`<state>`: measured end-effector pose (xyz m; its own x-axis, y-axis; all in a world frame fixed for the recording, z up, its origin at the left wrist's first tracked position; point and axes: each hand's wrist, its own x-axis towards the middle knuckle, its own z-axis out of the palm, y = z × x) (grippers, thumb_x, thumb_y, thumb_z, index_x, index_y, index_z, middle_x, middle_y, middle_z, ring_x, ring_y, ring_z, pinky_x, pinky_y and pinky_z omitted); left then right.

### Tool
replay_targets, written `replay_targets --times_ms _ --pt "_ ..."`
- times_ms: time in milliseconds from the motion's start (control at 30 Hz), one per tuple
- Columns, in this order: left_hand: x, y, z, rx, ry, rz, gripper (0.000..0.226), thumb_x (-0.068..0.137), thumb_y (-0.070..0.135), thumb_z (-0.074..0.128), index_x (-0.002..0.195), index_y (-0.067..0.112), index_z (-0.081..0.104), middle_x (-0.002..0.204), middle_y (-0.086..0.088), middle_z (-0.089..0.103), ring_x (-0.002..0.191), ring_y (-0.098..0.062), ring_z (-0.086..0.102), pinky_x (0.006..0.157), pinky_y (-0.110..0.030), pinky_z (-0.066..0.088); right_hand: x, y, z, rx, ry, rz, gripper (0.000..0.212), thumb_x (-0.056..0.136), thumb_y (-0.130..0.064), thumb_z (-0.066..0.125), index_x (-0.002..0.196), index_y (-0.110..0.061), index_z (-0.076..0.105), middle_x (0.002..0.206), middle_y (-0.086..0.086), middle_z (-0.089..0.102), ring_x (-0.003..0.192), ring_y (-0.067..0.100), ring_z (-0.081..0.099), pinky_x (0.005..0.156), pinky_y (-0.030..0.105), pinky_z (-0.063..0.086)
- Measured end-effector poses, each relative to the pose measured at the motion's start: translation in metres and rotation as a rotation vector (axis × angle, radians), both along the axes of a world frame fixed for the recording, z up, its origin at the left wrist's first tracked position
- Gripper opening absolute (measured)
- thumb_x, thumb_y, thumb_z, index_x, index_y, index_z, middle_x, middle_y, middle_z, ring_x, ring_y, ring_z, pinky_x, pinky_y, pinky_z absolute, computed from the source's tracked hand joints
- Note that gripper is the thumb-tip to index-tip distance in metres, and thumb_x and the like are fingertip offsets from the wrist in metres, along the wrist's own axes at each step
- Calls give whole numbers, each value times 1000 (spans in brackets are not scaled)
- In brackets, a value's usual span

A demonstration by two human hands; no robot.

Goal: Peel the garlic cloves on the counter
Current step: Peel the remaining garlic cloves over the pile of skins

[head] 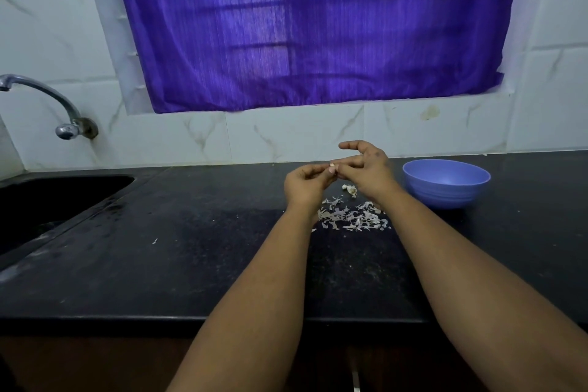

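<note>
Kitchen wall, window and black table

A purple curtain (311, 25) covers the window, daylight glowing through it and showing the dark bars behind. White marble-look tiles (286, 134) line the wall down to the table's back edge. The table (159, 264) is black, speckled stone, wet near its left end, where a dark sink (47, 200) is set in. A chrome tap (60, 111) juts from the wall above the sink. Brown cabinet fronts (95, 363) show below the table's front edge.

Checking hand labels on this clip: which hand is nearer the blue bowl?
Right. The right hand is just left of the blue bowl, working the garlic clove with the left hand, which sits farther left, beyond the clove.
</note>
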<state>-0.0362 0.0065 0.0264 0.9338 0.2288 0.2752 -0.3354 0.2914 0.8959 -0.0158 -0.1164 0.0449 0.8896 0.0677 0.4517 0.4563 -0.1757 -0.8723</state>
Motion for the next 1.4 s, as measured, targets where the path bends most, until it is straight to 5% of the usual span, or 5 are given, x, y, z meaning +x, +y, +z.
replay_targets --times_ms 333,533,800,1233,1400 --pt "-1 0 -1 147 -80 88 4 84 1 71 81 4 71 78 -10 72 80 -22 72 82 -33 59 -1 3 0 -29 -52 -93 48 78 -7 74 120 -22 54 78 -3 75 78 31 72 76 54 58" --pt "1 0 -3 268 -128 158 7 83 7 73 78 11 73 78 -8 74 79 -21 73 81 -37 59 -5 5 1 -62 -100 -139 52 78 -6 74 124 -17 53 75 -6 71 79 13 71 85 38 57" --pt "-3 -1 1 -14 -83 16 6 87 -3 66 83 2 66 84 -15 68 82 -22 69 81 -26 57 5 4 -1 199 55 27 47 85 -7 71 124 -23 49 89 7 75 87 18 73 90 48 55" --pt "-3 -1 2 -24 -81 -13 4 87 -4 65 89 -2 67 85 -14 69 83 -21 69 75 -21 57 3 -1 -1 36 -37 -88 55 79 -17 78 123 -29 47 80 1 75 84 17 71 91 45 54" --pt "-3 -1 3 -28 -81 4 3 86 -4 67 86 0 66 84 -16 69 83 -23 70 77 -23 58 -6 0 4 -112 -130 -164 68 78 -25 78 134 -25 40 80 -6 74 85 9 69 85 30 53"
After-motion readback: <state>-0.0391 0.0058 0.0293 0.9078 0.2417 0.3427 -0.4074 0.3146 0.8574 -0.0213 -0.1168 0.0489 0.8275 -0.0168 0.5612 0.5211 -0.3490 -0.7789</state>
